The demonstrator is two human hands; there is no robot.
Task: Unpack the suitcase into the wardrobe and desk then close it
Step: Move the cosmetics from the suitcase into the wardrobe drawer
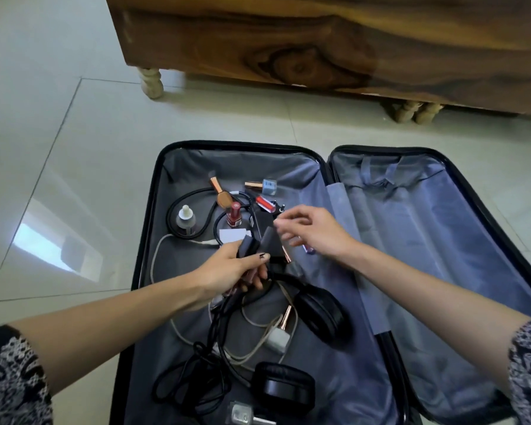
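A black suitcase (154, 191) lies open flat on the floor, grey lining up. Its left half holds black headphones (319, 311), tangled black cables (190, 378), a white charger (278, 340), nail polish bottles (234, 214), a makeup brush (219, 191) and a dropper bottle (185, 220). The right half (436, 240) shows only lining and straps. My left hand (236, 271) grips a bundle of dark items and black cable above the left half. My right hand (310, 230) hovers just to its right, fingers apart and slightly blurred, holding nothing that I can see.
A dark wooden cabinet (319, 41) on short turned legs (151, 82) stands on the tiled floor just beyond the suitcase. Pale floor tiles (59, 148) stretch to the left.
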